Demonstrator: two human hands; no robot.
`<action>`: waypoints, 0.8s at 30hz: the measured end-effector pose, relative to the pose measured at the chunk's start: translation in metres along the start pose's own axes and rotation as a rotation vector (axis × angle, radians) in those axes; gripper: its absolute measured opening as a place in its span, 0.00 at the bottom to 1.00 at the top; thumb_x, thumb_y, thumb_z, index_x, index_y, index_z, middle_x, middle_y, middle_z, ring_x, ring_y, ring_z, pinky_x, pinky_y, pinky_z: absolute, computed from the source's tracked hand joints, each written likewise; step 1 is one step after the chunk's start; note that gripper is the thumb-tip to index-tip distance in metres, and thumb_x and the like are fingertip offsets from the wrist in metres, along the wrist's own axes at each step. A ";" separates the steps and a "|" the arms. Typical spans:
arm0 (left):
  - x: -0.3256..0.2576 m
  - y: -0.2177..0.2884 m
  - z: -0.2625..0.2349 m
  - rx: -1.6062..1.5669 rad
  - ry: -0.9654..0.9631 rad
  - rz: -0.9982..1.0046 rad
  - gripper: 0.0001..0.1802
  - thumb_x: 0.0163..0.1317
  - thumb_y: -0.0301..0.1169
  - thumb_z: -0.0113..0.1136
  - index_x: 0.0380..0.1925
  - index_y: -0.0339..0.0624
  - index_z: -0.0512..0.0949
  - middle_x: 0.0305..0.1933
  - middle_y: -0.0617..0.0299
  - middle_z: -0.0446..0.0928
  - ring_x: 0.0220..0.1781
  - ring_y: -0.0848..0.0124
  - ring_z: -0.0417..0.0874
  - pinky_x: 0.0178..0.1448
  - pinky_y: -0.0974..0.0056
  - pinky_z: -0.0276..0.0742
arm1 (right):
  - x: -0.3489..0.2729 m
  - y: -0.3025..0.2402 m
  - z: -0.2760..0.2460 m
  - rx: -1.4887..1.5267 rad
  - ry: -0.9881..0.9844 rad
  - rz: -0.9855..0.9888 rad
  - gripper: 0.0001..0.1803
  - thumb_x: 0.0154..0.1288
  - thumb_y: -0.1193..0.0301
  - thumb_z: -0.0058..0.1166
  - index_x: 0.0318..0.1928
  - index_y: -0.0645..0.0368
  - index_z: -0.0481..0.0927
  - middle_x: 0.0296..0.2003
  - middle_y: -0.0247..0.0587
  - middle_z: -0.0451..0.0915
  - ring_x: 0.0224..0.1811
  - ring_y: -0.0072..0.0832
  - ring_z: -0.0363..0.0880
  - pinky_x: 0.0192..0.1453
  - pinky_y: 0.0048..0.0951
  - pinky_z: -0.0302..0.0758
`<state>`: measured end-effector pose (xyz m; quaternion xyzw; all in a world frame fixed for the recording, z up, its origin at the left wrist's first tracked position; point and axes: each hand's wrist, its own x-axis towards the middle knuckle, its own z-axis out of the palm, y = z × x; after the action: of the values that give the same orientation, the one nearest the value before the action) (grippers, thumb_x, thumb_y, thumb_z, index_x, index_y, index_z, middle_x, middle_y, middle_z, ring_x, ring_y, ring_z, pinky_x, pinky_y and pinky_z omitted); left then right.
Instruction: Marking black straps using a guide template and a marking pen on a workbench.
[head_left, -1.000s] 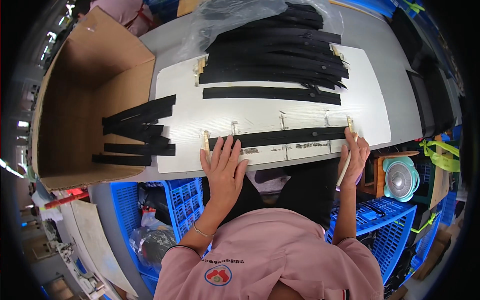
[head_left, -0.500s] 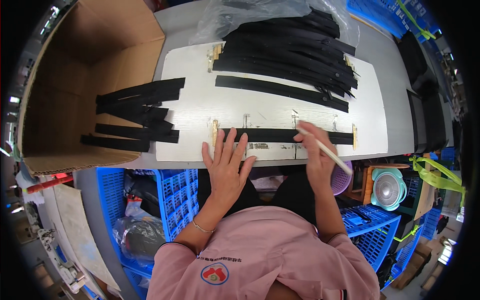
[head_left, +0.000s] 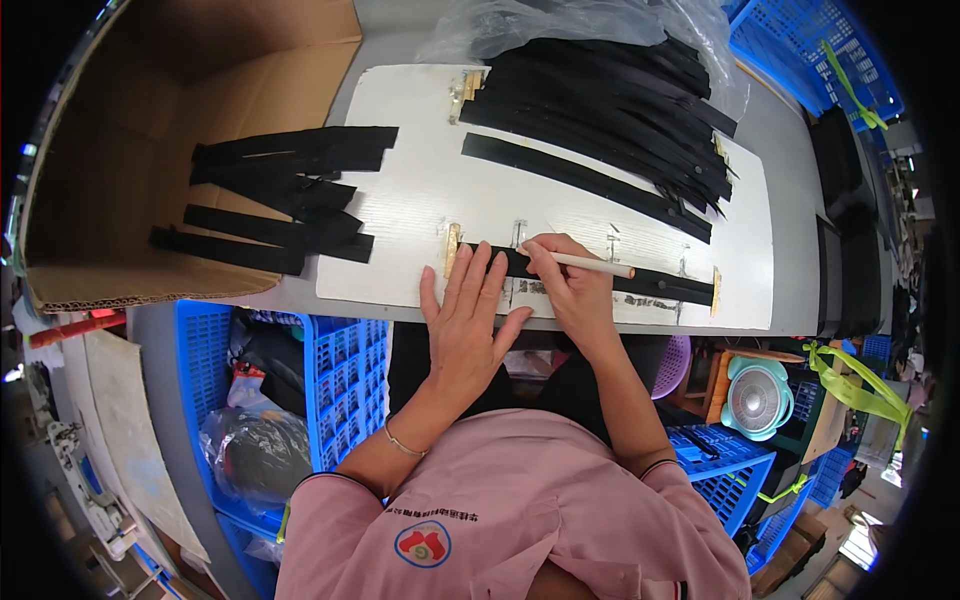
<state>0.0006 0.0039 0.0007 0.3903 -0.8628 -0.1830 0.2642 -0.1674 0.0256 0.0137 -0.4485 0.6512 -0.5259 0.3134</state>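
On the white board point(head_left: 400, 215) lies a long black fabric strip point(head_left: 640, 280), set between two yellowish tape stops near the board's close edge. My left hand point(head_left: 462, 310) rests flat on the strip's left end, fingers stretched out. A slim white pencil point(head_left: 595, 264) is pinched in my right hand point(head_left: 577, 295); its tip, mostly hidden by the fingers, is at the strip just right of my left hand. Dark marking lines show on the board above and below the strip. Another single black strip point(head_left: 590, 185) lies farther back, below a thick pile of black strips point(head_left: 600, 110).
At left, an open cardboard box point(head_left: 110, 150) stands with several black strips point(head_left: 290, 195) lying at its mouth. Clear plastic point(head_left: 560, 25) covers the back of the pile. Blue crates point(head_left: 345, 400) stand below the table, and a teal-rimmed fan point(head_left: 757, 398) sits at lower right.
My right hand has moved left along the strip with the pencil, closer to my left hand, and the pencil now lies flatter. The left hand stays on the strip. The whole view has shifted slightly.
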 end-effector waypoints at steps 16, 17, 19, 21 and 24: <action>-0.001 -0.001 0.001 0.016 0.010 0.017 0.37 0.65 0.42 0.70 0.71 0.38 0.72 0.76 0.49 0.69 0.81 0.54 0.65 0.81 0.35 0.43 | -0.003 0.000 -0.007 -0.026 -0.071 -0.051 0.08 0.73 0.73 0.60 0.37 0.66 0.86 0.26 0.40 0.84 0.27 0.23 0.81 0.32 0.26 0.74; -0.001 -0.001 0.001 0.015 0.009 0.016 0.37 0.65 0.42 0.70 0.71 0.38 0.72 0.76 0.49 0.69 0.81 0.54 0.65 0.81 0.35 0.43 | -0.003 -0.001 -0.006 -0.017 -0.073 -0.074 0.08 0.72 0.73 0.60 0.36 0.66 0.86 0.26 0.40 0.84 0.26 0.23 0.81 0.31 0.26 0.73; 0.000 0.000 0.000 0.020 0.007 0.014 0.37 0.65 0.42 0.70 0.71 0.38 0.72 0.76 0.50 0.69 0.81 0.54 0.64 0.81 0.35 0.43 | -0.003 0.003 -0.004 -0.032 -0.063 -0.095 0.08 0.72 0.73 0.60 0.36 0.66 0.86 0.25 0.40 0.84 0.25 0.24 0.80 0.30 0.26 0.73; 0.001 0.001 0.001 0.011 0.002 0.026 0.37 0.65 0.42 0.70 0.71 0.39 0.72 0.77 0.50 0.69 0.81 0.54 0.64 0.81 0.35 0.42 | -0.003 0.005 -0.005 -0.059 -0.037 -0.115 0.08 0.71 0.73 0.61 0.35 0.66 0.86 0.24 0.40 0.84 0.23 0.25 0.80 0.29 0.27 0.73; 0.001 0.001 0.004 0.009 -0.007 0.034 0.37 0.64 0.42 0.71 0.71 0.40 0.72 0.77 0.51 0.69 0.82 0.54 0.64 0.82 0.36 0.42 | -0.003 0.004 -0.008 -0.109 -0.045 -0.149 0.08 0.70 0.73 0.61 0.34 0.65 0.86 0.23 0.39 0.83 0.22 0.26 0.79 0.28 0.27 0.72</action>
<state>-0.0024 0.0041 -0.0014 0.3760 -0.8710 -0.1760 0.2627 -0.1748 0.0315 0.0114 -0.5239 0.6364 -0.5013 0.2632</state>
